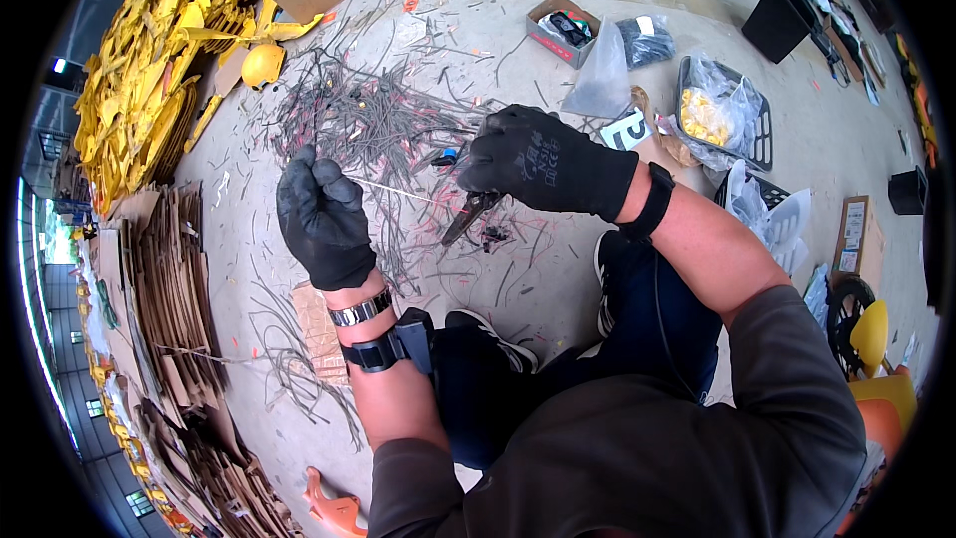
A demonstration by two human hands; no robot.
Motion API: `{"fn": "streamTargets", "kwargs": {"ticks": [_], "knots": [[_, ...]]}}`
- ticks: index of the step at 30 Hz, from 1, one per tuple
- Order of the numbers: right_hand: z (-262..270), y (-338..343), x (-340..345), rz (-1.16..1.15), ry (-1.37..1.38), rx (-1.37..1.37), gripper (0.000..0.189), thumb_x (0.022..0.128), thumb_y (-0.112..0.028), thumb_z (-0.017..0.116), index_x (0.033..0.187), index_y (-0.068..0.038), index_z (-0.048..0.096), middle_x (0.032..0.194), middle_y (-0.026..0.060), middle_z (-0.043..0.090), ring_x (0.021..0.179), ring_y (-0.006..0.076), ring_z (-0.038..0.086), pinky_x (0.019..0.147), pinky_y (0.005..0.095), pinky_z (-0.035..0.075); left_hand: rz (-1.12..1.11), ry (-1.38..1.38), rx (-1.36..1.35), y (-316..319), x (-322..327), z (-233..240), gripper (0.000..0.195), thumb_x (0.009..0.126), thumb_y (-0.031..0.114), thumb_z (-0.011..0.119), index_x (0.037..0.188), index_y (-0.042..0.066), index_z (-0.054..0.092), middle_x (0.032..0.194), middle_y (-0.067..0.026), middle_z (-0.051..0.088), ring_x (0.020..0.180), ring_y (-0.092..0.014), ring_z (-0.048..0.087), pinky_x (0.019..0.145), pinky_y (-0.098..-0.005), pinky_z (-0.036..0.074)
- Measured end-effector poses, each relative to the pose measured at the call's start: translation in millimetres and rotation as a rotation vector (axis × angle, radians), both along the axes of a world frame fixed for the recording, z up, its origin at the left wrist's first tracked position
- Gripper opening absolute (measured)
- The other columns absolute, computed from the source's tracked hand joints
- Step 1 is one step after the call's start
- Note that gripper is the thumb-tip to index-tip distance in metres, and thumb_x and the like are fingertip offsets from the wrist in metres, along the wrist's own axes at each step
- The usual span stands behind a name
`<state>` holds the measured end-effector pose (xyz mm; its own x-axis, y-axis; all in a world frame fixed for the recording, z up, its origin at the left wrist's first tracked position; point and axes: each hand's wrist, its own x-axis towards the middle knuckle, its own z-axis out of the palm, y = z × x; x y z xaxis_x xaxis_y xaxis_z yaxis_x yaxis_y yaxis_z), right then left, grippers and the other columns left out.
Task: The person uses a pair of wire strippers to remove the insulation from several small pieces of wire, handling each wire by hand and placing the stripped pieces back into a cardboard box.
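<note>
Both hands wear black work gloves. My left hand (325, 220) pinches one end of a thin pale wire (396, 188) between thumb and finger. The wire runs taut across to my right hand (534, 157), which is closed around a dark metal cutting tool (467, 218), perhaps scissors or snips, its tip pointing down and left. The handles are mostly hidden in the glove. Beneath and beyond the hands lies a loose heap of dark cable sleeving and wire pieces (373, 116) with pink strands. A small blue-and-black connector (446, 158) lies beside the right hand.
Yellow plastic parts (142, 75) are piled at upper left, above stacked flattened cardboard (175, 299). An open cardboard box (582, 52), a clear plastic bag (601, 78) and a black basket (762, 127) of bagged yellow pieces stand at upper right. My shoes (500, 336) are close below the scraps.
</note>
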<state>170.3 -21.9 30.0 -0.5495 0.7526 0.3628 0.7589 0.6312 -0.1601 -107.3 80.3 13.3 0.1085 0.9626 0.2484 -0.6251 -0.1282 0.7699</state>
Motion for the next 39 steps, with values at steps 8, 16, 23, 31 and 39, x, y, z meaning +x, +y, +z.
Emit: {"fn": "streamTargets", "kwargs": {"ticks": [8,16,23,31,39], "knots": [[-14.7,3.8,-0.1,0.062,0.119,-0.017,0.029,0.080,-0.011,0.064,0.108,-0.018,0.069,0.097,0.0065,0.064,0.096,0.0268,0.063,0.085,0.0394,0.050,0.146,0.050,-0.022,8.2,-11.6,3.6,0.031,0.103,0.013,0.052,0.125,-0.008,0.054,0.101,-0.0153,0.062,0.083,-0.017,0.059,0.066,-0.0278,0.052],[-17.6,2.7,14.4,0.024,0.498,-0.646,0.017,0.091,-0.020,0.064,0.095,-0.004,0.065,0.086,0.0136,0.067,0.080,0.0284,0.064,0.073,0.0380,0.050,0.500,0.240,0.015,2.5,-14.5,33.9,0.044,0.105,0.020,0.045,0.142,-0.005,0.043,0.141,-0.0213,0.051,0.111,-0.034,0.064,0.097,-0.0403,0.055],[-15.8,12.8,39.0,-0.182,0.697,-0.752,0.029,0.089,-0.027,0.060,0.094,0.000,0.068,0.079,0.0180,0.067,0.071,0.0275,0.063,0.070,0.0405,0.049,0.179,0.756,0.144,-37.9,27.3,50.3,0.034,0.104,0.026,0.048,0.102,-0.003,0.066,0.091,-0.0103,0.069,0.052,-0.010,0.054,0.047,-0.0233,0.041],[-23.3,17.4,45.4,-0.317,0.691,-0.507,0.027,0.091,-0.026,0.060,0.099,0.000,0.064,0.079,0.0150,0.065,0.071,0.0233,0.060,0.070,0.0381,0.048,-0.341,0.598,-0.158,-75.4,94.7,19.1,0.059,0.099,0.028,0.059,0.143,-0.008,0.042,0.120,-0.0160,0.065,0.054,-0.012,0.060,0.047,-0.0225,0.047],[-21.1,17.8,43.9,-0.326,0.713,-0.446,0.028,0.091,-0.027,0.061,0.100,0.000,0.064,0.082,0.0195,0.065,0.074,0.0290,0.062,0.073,0.0401,0.048,-0.584,0.502,-0.371,-95.0,112.9,-12.4,0.051,0.095,0.020,0.063,0.135,-0.009,0.049,0.110,-0.0177,0.068,0.060,-0.015,0.064,0.050,-0.0234,0.050]]}}
